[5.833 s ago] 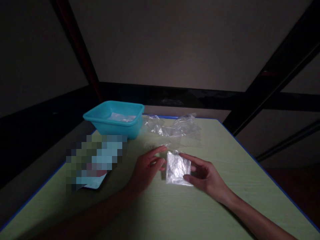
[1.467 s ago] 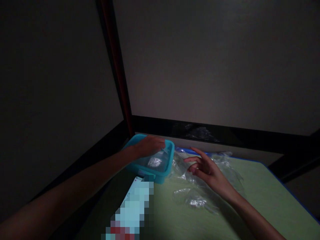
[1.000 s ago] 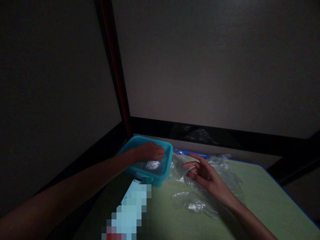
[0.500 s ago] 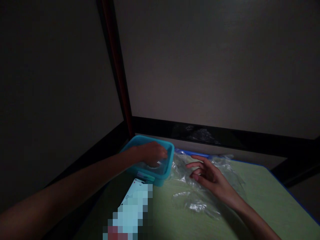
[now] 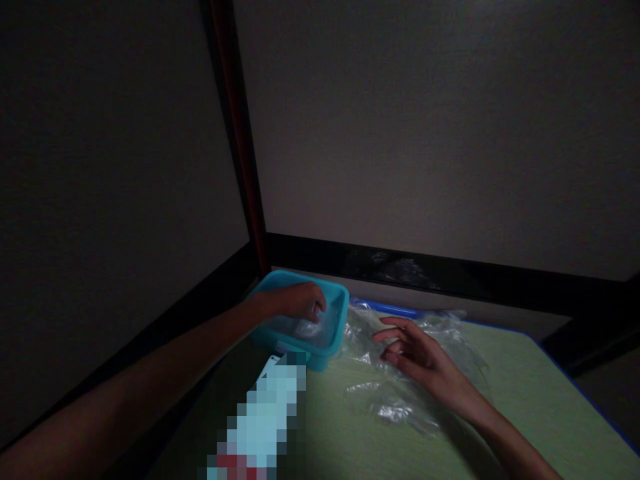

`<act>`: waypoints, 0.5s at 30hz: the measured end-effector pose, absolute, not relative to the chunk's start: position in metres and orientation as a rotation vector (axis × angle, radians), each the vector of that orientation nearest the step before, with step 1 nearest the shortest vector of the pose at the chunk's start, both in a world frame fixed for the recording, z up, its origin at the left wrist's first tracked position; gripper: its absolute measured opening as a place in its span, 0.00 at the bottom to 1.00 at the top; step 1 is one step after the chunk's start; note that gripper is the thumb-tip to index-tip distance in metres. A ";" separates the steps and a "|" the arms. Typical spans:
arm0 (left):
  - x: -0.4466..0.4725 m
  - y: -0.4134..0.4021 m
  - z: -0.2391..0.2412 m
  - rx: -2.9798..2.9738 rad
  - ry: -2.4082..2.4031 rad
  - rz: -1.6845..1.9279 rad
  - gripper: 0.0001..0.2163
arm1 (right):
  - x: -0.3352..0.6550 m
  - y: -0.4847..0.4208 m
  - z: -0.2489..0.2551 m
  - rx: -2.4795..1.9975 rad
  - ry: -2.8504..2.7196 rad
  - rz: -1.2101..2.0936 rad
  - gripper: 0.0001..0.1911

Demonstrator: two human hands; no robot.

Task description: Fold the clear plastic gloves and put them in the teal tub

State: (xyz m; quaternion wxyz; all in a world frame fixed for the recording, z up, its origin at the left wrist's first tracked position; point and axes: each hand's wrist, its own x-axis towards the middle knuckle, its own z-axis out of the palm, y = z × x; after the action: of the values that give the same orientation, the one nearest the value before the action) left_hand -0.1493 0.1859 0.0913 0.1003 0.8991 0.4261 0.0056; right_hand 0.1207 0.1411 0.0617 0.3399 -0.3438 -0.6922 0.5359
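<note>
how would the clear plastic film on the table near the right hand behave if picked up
The clear plastic film would probably be floppy, as it lies crumpled in loose folds. It is likely light for its size, since the table shows through it. Its glossy highlights suggest it may feel slippery.

Stretches the bare left forearm [image 5: 170,367] long from the lower left, curling the left hand [image 5: 301,300] downward with knuckles up. Holds the right hand [image 5: 419,353] apart from it, with palm turned inward and fingers loosely bent and spread.
</note>
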 end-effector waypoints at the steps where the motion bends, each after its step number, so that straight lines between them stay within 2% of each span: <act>1: -0.149 0.186 0.089 2.650 1.251 0.022 0.04 | 0.120 0.141 0.062 -0.892 -1.806 1.398 0.23; 5: -0.146 0.189 0.080 2.627 1.207 -0.002 0.01 | 0.118 0.140 0.062 -0.898 -1.815 1.417 0.22; 10: -0.143 0.196 0.070 2.600 1.162 -0.097 0.10 | 0.117 0.141 0.060 -0.899 -1.834 1.424 0.21; 15: -0.139 0.201 0.064 2.575 1.125 -0.163 0.12 | 0.115 0.142 0.060 -0.888 -1.852 1.448 0.20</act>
State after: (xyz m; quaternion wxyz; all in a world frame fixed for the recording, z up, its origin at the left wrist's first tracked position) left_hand -0.1392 0.2009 0.0637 0.1627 0.9026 0.3944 -0.0572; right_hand 0.1152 0.1422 0.0600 0.3092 -0.3361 -0.7007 0.5481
